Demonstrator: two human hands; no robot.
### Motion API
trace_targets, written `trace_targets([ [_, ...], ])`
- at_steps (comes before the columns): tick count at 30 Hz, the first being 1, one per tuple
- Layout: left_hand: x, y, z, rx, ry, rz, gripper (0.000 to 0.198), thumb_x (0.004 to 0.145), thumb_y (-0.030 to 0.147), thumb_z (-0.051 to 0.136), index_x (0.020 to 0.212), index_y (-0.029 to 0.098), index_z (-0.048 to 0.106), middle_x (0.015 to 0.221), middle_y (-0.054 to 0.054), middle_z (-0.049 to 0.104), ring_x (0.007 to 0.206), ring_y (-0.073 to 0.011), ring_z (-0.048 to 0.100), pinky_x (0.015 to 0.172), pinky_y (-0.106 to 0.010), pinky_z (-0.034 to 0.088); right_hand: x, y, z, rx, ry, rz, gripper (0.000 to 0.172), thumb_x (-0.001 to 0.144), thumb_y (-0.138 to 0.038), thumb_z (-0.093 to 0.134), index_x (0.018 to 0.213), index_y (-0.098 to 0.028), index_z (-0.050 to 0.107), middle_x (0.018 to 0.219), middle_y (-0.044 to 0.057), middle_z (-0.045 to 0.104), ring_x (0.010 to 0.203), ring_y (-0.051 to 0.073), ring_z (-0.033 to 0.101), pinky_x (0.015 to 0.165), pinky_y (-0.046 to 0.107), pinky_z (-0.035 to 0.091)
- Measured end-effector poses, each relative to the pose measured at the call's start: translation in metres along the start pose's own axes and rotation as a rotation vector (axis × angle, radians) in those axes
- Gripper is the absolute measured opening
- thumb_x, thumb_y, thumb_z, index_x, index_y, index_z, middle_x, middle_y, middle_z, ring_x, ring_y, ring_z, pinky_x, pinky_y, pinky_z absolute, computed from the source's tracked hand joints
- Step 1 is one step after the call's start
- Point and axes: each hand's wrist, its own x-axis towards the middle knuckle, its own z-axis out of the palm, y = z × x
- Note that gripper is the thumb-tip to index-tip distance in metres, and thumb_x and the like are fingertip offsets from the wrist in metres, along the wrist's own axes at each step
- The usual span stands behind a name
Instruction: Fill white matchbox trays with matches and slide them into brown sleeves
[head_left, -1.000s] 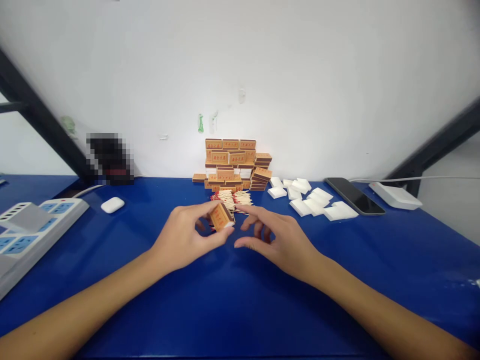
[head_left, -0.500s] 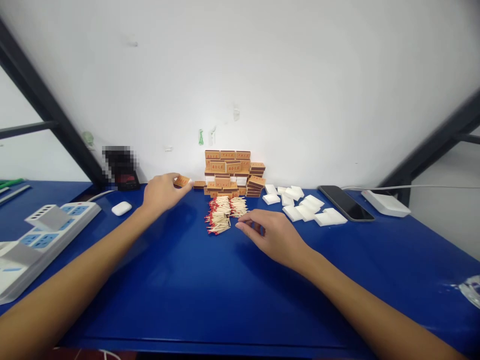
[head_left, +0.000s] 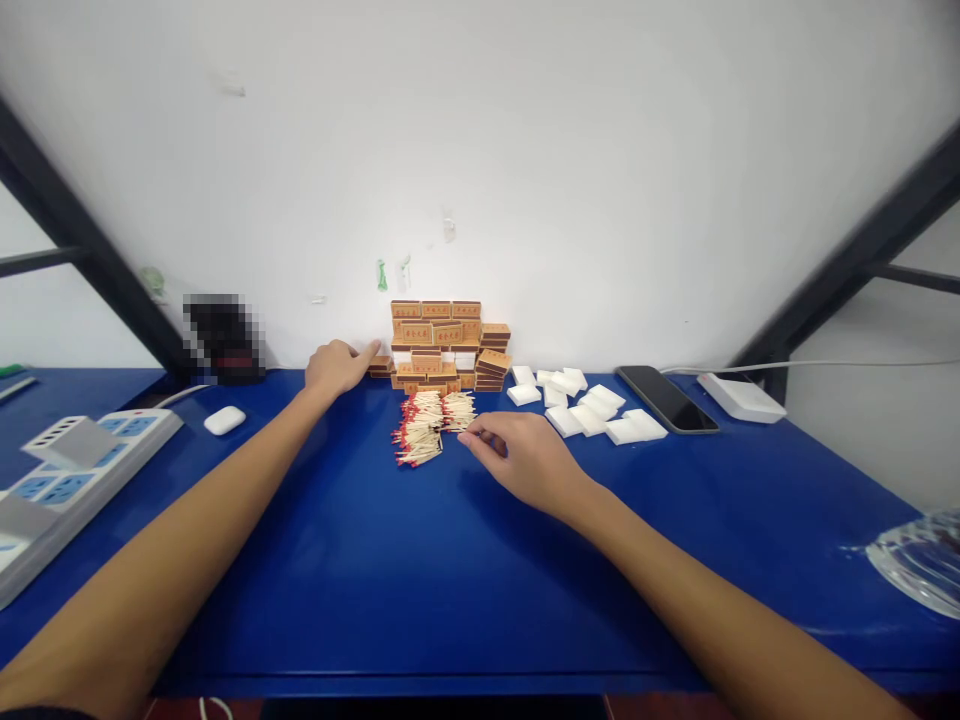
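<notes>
My left hand (head_left: pixel 336 366) reaches to the back of the blue table (head_left: pixel 420 590). Its fingers are stretched out and its fingertips touch a brown matchbox (head_left: pixel 380 365) lying at the left foot of a stack of matchboxes (head_left: pixel 439 340) against the wall. My right hand (head_left: pixel 519 456) rests on the table just right of a pile of red-tipped matchsticks (head_left: pixel 426 425). Its thumb and forefinger are pinched together at the pile's right edge, on a few matchsticks.
White inner trays (head_left: pixel 592 408) lie right of the stack, then a dark phone (head_left: pixel 666 398) and a white box with a cable (head_left: pixel 741 396). A power strip (head_left: pixel 71 465) and a white earbud case (head_left: pixel 224 420) sit at the left. A clear plastic thing (head_left: pixel 919 560) lies at the right edge.
My left hand carried the matchbox from in front of me to the stack's left side and opened on it. My right hand moved forward to the matchstick pile and pinched.
</notes>
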Motion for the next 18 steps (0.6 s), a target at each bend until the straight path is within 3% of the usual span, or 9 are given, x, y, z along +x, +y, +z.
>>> trace_targets([
  [4, -0.002, -0.011, -0.001, -0.053, -0.041, 0.056, 0.055, 0.088, 0.066, 0.059, 0.094, 0.017, 0.083, 0.089, -0.014, 0.081, 0.09, -0.0317, 0.074, 0.078, -0.035, 0.052, -0.001, 0.001, 0.001, -0.006, 0.001, -0.012, 0.032, 0.101, -0.03, 0.058, 0.071, -0.021, 0.057, 0.067, -0.001, 0.061, 0.06, 0.013, 0.05, 0.06, 0.029, 0.03],
  [9, -0.007, -0.012, 0.007, -0.132, -0.071, 0.133, 0.047, 0.089, 0.059, 0.066, 0.103, 0.018, 0.082, 0.098, -0.011, 0.082, 0.088, -0.0252, 0.075, 0.075, -0.03, 0.052, 0.0, 0.001, 0.002, 0.037, -0.073, -0.027, 0.022, 0.1, -0.027, 0.058, 0.081, -0.02, 0.066, 0.073, 0.0, 0.068, 0.065, 0.014, 0.057, 0.062, 0.027, 0.035],
  [14, -0.01, -0.007, 0.009, -0.114, -0.039, 0.157, 0.044, 0.087, 0.059, 0.07, 0.103, 0.019, 0.082, 0.101, -0.011, 0.082, 0.093, -0.0279, 0.075, 0.074, -0.032, 0.052, 0.002, 0.005, 0.003, 0.018, -0.121, -0.041, 0.018, 0.1, -0.025, 0.06, 0.085, -0.02, 0.07, 0.077, 0.001, 0.072, 0.067, 0.014, 0.061, 0.064, 0.026, 0.038],
  [18, -0.022, -0.012, -0.003, -0.036, 0.001, 0.174, 0.057, 0.091, 0.067, 0.06, 0.108, 0.017, 0.081, 0.103, -0.014, 0.081, 0.098, -0.0334, 0.074, 0.077, -0.035, 0.052, 0.004, 0.014, 0.0, -0.047, -0.094, -0.005, 0.019, 0.1, -0.027, 0.059, 0.087, -0.021, 0.072, 0.075, 0.001, 0.072, 0.065, 0.015, 0.061, 0.062, 0.027, 0.037],
])
